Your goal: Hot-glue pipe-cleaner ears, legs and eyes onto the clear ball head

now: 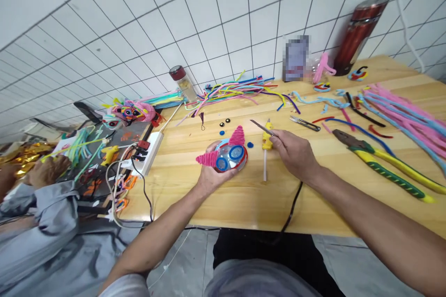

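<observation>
My left hand (212, 179) is wrapped round the underside of a clear round piece (236, 163) with blue rings, a red edge and two pink fuzzy ears. In my right hand (296, 154) is a thin dark blade-like tool (260, 126), its tip pointing up and left. The yellow glue gun (267, 138) lies beside my right fingers, with a pale glue stick (265, 167) out of its rear end. A small blue piece (250, 145) rests between the round piece and the glue gun. Two black-and-white eyes (225, 122) lie behind the round piece.
Small scissors (305, 123) and green-yellow pliers (383, 162) lie at the right, near pink pipe cleaners (400, 116). A red thermos (362, 35) and a glass bottle (183, 84) stand at the back. At left are a power strip (148, 154) and another person's hand (47, 170).
</observation>
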### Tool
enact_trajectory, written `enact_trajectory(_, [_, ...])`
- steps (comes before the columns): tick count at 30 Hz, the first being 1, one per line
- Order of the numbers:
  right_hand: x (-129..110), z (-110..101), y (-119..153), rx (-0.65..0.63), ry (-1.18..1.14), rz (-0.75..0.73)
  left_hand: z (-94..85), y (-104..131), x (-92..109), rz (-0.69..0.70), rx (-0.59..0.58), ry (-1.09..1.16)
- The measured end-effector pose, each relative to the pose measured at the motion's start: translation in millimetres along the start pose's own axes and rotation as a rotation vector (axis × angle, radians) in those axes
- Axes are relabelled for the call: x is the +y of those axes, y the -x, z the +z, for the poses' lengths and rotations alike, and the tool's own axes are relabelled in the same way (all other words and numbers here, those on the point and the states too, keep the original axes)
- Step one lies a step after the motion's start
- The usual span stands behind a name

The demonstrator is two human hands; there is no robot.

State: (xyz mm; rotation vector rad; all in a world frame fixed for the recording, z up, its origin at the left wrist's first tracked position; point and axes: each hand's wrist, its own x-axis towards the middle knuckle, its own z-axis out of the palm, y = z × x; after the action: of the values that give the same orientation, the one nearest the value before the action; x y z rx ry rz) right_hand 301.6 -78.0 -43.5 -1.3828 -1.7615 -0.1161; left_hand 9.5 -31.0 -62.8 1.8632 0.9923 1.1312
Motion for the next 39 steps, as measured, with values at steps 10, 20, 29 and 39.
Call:
enact_trajectory(10, [10.7, -26.7, -27.9, -0.062, 0.154, 0.352, 5.9, -11.2, 11.8, -0.101, -0.039, 0.09])
enact_trajectory(20, [88.5, -168.7, -5.2, -0.078, 0.46, 0.855, 2.9, -14.6, 19.5, -0.207, -0.059, 0.087])
enact_trajectory(29, [138.2, -199.9, 26.6, 0.023, 0.49, 0.991, -1.7, -15.8, 6.2, -0.202, -0.096, 0.033])
enact_trajectory(39, [200.4, -223.0, 18.6, -0.029, 0.585, 1.131, -3.7, -13.9, -4.6, -0.248, -0.088, 0.002])
